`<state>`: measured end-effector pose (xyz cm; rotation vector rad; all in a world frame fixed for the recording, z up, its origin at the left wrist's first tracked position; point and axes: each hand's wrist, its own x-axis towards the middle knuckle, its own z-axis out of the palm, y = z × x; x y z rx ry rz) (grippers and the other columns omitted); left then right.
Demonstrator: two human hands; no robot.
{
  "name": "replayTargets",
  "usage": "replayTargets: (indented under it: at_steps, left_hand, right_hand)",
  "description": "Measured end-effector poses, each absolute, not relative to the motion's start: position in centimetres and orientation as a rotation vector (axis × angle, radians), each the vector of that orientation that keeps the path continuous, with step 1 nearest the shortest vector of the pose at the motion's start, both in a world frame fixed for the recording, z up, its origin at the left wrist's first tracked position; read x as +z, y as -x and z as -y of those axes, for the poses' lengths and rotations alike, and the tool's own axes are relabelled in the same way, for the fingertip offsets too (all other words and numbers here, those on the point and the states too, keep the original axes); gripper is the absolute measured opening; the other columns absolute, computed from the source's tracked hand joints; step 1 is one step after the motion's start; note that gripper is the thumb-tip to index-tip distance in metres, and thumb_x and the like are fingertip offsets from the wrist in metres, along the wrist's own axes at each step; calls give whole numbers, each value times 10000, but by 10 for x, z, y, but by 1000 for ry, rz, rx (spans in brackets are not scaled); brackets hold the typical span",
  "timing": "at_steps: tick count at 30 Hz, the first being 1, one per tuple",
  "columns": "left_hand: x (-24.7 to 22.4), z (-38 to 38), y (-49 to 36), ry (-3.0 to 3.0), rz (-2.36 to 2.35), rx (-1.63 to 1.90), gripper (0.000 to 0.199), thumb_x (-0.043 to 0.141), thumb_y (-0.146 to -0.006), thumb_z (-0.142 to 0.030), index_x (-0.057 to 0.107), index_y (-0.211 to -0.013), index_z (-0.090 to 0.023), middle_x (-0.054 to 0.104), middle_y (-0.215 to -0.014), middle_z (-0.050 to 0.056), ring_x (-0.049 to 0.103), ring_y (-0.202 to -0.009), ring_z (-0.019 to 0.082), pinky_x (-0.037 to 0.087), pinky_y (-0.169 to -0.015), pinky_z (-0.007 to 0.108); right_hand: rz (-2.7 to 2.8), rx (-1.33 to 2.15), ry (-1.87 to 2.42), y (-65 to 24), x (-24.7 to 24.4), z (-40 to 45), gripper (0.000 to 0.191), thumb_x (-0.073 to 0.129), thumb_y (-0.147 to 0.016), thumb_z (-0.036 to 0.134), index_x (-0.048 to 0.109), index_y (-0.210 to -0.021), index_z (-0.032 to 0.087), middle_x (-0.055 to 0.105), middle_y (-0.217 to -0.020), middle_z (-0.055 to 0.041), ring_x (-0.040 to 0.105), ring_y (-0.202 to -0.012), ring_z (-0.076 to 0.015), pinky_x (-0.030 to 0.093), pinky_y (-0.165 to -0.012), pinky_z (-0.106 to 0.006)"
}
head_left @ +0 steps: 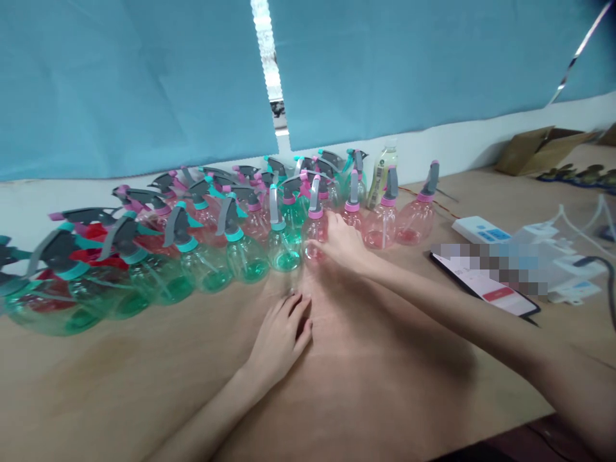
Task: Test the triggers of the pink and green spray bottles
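Rows of clear spray bottles with grey triggers stand on the brown table. My right hand is closed around the body of a pink spray bottle at the front of the rows. Just left of it stands a green spray bottle with a turquoise collar. My left hand rests on the table in front of the bottles, fingers apart, holding nothing. To the right of my right hand are more pink bottles, the outermost a pink spray bottle standing a little apart.
A labelled drink bottle stands behind the pink ones. On the right lie a phone, a white box and clear plastic parts with cables. A cardboard box sits farther back, before a blue-covered wall.
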<state>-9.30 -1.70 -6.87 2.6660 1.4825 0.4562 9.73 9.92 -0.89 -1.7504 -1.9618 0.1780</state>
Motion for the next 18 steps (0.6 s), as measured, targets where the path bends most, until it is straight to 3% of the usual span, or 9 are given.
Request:
replayTargets:
  at_steps: [5, 7, 13, 18]
  left_hand:
    - [-70, 17, 92, -2690, -1474, 410, 397, 421, -965, -253, 528, -1330, -141, 600, -1347, 152, 547, -1258, 317, 479, -1019, 508]
    - [-71, 16, 92, -2684, -1469, 419, 391, 419, -966, -247, 526, -1326, -142, 596, -1348, 156, 550, -1252, 317, 477, -1017, 514]
    - [-66, 26, 110, -2638, -1392, 472, 401, 483, -919, -214, 530, -1313, -159, 596, -1317, 159, 556, -1235, 306, 488, -1005, 490]
    - [-53, 63, 163, -2352, -1676, 610, 274, 456, -909, -214, 607, -1131, -157, 676, -1103, 144, 665, -1011, 290, 561, -841, 437]
  right_hand:
    - [2010, 136, 1586, -108, -11, -47, 759, 619, -860, 487, 320, -1488, 182, 541, -1347, -209, 682, -959, -367, 535, -756, -479]
    - [2120, 167, 1454, -109, -13, -21, 678, 592, -883, 430, 357, -1458, 157, 531, -1366, -208, 654, -1049, -365, 551, -757, -465]
    - [2387, 360, 1021, -74, -16, 14, 410, 587, -909, 301, 531, -1299, 187, 604, -1306, -143, 585, -1202, -288, 510, -960, -460]
    - [2439, 618, 626, -5, -12, 3, 311, 560, -938, 282, 579, -1232, 184, 634, -1252, -102, 633, -1107, -219, 521, -944, -385]
